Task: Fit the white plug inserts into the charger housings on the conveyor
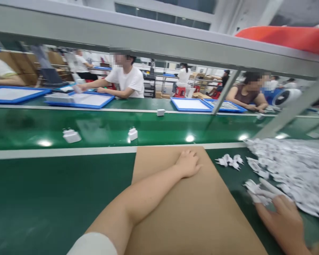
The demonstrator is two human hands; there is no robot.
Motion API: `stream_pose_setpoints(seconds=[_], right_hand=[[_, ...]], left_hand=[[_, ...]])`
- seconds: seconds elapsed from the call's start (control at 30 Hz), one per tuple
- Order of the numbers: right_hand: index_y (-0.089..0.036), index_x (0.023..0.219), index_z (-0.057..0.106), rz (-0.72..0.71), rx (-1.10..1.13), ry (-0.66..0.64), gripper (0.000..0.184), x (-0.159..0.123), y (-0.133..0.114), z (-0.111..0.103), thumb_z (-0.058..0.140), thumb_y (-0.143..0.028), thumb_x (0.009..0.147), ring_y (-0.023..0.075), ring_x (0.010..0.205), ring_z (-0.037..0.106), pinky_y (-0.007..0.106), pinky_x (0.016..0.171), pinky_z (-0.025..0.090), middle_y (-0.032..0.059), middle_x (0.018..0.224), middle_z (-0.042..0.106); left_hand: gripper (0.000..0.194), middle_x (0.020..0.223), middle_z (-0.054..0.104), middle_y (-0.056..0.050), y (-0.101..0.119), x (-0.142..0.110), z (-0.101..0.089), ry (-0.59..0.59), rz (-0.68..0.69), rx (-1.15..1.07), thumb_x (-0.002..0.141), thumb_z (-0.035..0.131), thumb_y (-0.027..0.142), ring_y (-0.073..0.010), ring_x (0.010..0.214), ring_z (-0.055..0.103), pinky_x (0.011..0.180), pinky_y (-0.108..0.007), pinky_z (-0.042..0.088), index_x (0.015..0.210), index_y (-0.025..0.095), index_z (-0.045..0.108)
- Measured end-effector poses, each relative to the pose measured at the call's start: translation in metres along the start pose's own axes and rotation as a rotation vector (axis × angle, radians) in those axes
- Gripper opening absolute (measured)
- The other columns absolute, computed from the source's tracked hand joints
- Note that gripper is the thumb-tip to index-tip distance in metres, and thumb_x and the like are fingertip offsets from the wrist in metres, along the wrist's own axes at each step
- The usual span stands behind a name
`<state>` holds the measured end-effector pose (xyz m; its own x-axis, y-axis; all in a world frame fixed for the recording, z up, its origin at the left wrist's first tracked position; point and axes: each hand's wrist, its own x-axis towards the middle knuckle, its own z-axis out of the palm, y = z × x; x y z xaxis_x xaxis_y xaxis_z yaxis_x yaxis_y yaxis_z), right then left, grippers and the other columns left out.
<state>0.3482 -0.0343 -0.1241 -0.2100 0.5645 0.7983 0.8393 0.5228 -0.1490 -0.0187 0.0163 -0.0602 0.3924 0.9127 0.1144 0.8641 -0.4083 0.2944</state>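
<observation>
My left hand (188,164) lies flat on a brown cardboard sheet (202,216), fingers stretched out and holding nothing. At the right, my right hand (279,209) wears white finger covers and has its fingertips closed around a small white plug part (252,185), just above the green table. The fingers partly hide that piece. Beyond it, a few white plug parts (230,162) with pins lie beside the cardboard's right edge. A large heap of similar white parts (300,170) spreads to the right of my right hand, seemingly on or in clear plastic.
White chargers (71,135) are spaced along the green conveyor belt (103,124) ahead. Blue-rimmed trays (191,104) stand on the far side, where co-workers (127,78) sit. A grey shelf beam (149,42) crosses overhead, and a slanted post (292,102) rises at the right.
</observation>
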Motion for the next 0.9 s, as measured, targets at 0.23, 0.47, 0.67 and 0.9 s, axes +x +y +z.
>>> stream_pose_setpoints(seconds=[0.23,0.47,0.67,0.9], right_hand=[[-0.024,0.100,0.065,0.005,0.029,-0.029,0.009,0.026,-0.032,0.001,0.060,-0.021,0.094,0.0248,0.097,0.071,0.037,0.081,0.057,0.0078,0.104,0.073],[-0.024,0.096,0.067,0.152,0.135,-0.020,0.009,0.027,-0.038,-0.001,0.064,-0.017,0.092,0.0228,0.098,0.072,0.034,0.078,0.060,0.0078,0.107,0.071],[-0.026,0.101,0.072,0.184,0.151,-0.035,0.013,0.030,-0.039,-0.001,0.066,-0.017,0.093,0.0214,0.097,0.074,0.031,0.077,0.062,0.0074,0.108,0.072],[-0.031,0.111,0.078,0.185,0.172,-0.108,0.023,0.035,-0.040,-0.001,0.064,-0.020,0.097,0.0234,0.104,0.075,0.037,0.089,0.065,0.0069,0.113,0.075]], left_hand=[[0.047,0.155,0.050,-0.013,-0.014,0.009,-0.003,0.047,0.008,-0.012,0.107,0.048,0.043,-0.0349,0.142,0.041,0.121,-0.057,0.035,0.144,0.017,0.058],[0.047,0.157,0.048,-0.010,-0.019,0.013,-0.004,0.035,-0.003,-0.009,0.107,0.046,0.045,-0.0325,0.144,0.039,0.122,-0.057,0.034,0.145,0.020,0.058],[0.047,0.157,0.048,-0.011,-0.019,0.012,-0.005,0.041,0.007,-0.013,0.108,0.044,0.045,-0.0316,0.144,0.039,0.122,-0.056,0.034,0.146,0.021,0.057],[0.046,0.156,0.048,-0.011,-0.018,0.012,-0.005,0.042,0.016,-0.007,0.108,0.045,0.044,-0.0323,0.143,0.040,0.122,-0.055,0.035,0.145,0.021,0.057]])
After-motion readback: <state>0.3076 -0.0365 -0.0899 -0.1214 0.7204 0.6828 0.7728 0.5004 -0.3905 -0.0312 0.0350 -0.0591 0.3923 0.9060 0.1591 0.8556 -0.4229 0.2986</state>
